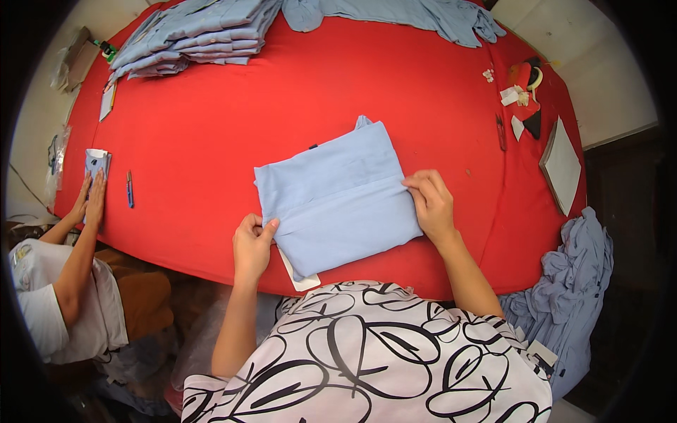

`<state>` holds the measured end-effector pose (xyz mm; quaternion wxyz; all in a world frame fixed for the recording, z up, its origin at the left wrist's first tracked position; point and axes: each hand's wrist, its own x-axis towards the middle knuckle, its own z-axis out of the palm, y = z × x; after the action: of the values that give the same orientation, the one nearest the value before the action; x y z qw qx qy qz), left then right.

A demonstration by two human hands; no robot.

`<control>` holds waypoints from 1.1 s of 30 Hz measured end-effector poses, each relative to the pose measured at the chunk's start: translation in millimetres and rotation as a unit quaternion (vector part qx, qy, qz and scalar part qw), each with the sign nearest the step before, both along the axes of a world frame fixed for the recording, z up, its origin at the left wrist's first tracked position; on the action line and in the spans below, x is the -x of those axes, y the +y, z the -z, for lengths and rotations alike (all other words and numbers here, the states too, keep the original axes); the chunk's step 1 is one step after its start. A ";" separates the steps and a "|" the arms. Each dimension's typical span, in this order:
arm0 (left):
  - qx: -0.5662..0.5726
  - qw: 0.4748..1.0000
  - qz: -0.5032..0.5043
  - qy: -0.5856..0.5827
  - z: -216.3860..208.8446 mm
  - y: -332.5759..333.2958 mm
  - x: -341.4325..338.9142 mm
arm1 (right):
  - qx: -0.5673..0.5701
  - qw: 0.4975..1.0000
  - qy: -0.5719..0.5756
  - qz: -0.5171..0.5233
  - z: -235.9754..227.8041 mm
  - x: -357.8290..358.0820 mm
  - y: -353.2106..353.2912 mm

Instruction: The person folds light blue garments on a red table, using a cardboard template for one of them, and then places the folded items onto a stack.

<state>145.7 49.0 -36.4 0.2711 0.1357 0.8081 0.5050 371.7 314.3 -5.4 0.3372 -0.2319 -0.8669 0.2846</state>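
Observation:
A light blue shirt (pixel 338 201), folded into a rough rectangle, lies on the red-covered table (pixel 197 148) right in front of me. From under its lower left corner sticks the edge of a white board (pixel 308 283). My left hand (pixel 252 243) grips the shirt's left edge, thumb on top and fingers partly hidden below. On the opposite side my right hand (pixel 431 201) pinches the right edge between thumb and fingertips. A small dark tab (pixel 314 146) shows at the shirt's far edge.
A stack of folded blue shirts (pixel 197 35) fills the far left, with more blue garments (pixel 416 15) behind. At left, a co-worker's hands (pixel 92 197) press a folded blue piece; a pen (pixel 130 189) lies near. Scissors (pixel 501 132), a white pad (pixel 562 168) and heaped garments (pixel 564 296) are right.

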 end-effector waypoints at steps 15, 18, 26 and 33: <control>-0.055 0.985 0.151 0.064 -29.7 32.5 -54.7 | 0.132 0.988 -0.077 0.014 -27.9 2.2 41.7; -0.111 0.968 0.215 -0.066 -22.2 56.0 -77.8 | -0.077 0.977 -0.192 0.056 -40.4 20.2 73.7; 0.010 0.958 0.272 0.095 -49.2 68.4 -49.2 | -0.197 0.957 -0.212 0.008 9.9 34.5 -32.8; -0.004 0.982 0.161 0.103 -32.5 87.9 -24.4 | -0.108 0.991 -0.079 -0.025 9.5 -0.7 -24.2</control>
<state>170.1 137.0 -3.9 0.2638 0.3160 0.7974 0.4413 372.4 290.1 -14.9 0.2834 -0.1940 -0.9221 0.1781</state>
